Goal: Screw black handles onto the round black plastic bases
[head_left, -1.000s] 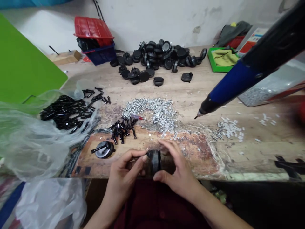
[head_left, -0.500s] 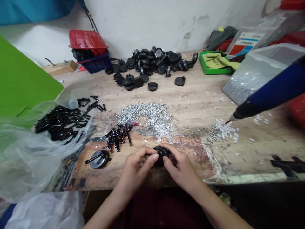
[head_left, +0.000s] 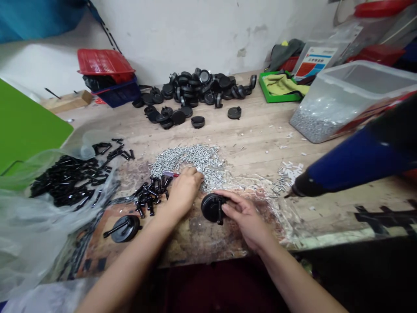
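My right hand (head_left: 243, 215) grips a round black plastic disc (head_left: 210, 207) with a small black lever on it, held flat on the worn wooden bench. My left hand (head_left: 184, 189) has reached forward to the near edge of a heap of small silver screws (head_left: 190, 158), its fingers curled down onto them; what they pinch is hidden. A clump of short black pins (head_left: 148, 195) lies just left of that hand. A finished disc with a lever (head_left: 124, 228) rests further left.
A blue and black powered screwdriver (head_left: 355, 163) hangs in from the right, tip down. A pile of black discs (head_left: 195, 89) lies at the back, a clear tub of screws (head_left: 342, 104) at right, a plastic bag of black parts (head_left: 61, 178) at left, and red and blue baskets (head_left: 107, 74) behind.
My left hand let go of the black disc and moved forward to the screw heap. My right hand set the disc flat on the bench. The view shifted left.
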`<state>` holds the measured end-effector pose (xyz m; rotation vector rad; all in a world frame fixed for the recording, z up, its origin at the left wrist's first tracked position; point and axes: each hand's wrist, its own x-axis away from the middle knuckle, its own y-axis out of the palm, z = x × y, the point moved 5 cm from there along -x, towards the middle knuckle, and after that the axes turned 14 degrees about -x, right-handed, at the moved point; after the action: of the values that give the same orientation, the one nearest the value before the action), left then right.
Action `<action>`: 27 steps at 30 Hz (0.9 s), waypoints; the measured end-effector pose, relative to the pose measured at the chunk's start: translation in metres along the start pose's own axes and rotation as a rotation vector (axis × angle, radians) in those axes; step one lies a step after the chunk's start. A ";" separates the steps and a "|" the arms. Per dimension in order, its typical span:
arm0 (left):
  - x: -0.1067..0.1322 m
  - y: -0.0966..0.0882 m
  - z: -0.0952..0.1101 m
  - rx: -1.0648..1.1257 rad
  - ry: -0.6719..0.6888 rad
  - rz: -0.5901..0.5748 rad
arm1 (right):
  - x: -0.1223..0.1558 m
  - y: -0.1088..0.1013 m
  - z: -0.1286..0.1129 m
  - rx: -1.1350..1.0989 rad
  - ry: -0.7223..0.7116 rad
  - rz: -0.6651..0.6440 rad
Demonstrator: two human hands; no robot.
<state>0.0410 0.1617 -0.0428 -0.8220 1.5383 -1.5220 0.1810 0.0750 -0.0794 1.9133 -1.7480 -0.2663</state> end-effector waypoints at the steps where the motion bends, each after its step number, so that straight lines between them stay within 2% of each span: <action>1: -0.001 -0.001 0.002 -0.027 0.020 -0.008 | 0.000 -0.001 0.000 -0.024 0.005 0.016; 5: -0.006 -0.003 0.006 -0.098 0.077 -0.023 | -0.002 0.000 0.000 -0.109 -0.017 0.062; 10: -0.008 -0.013 0.001 -0.074 0.080 0.004 | 0.000 0.008 0.004 -0.168 -0.020 0.039; 14: 0.023 -0.038 0.006 0.070 0.021 0.102 | 0.003 0.011 0.004 -0.200 -0.021 0.050; 16: 0.044 -0.050 0.013 0.358 -0.028 0.222 | 0.003 0.012 0.003 -0.189 -0.020 0.054; 18: 0.061 -0.052 0.021 0.500 -0.063 0.276 | 0.004 0.014 0.001 -0.153 -0.031 0.048; 20: 0.072 -0.051 0.028 0.546 -0.102 0.319 | 0.006 0.017 -0.002 -0.104 -0.056 0.031; 24: 0.082 -0.047 0.031 0.574 -0.161 0.411 | 0.010 0.023 -0.008 -0.004 -0.117 0.010; 27: 0.087 -0.049 0.031 0.595 -0.152 0.471 | 0.014 0.025 -0.013 0.051 -0.142 0.006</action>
<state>0.0238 0.0669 -0.0011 -0.2040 0.9856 -1.4035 0.1671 0.0644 -0.0533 1.9671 -1.8689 -0.3663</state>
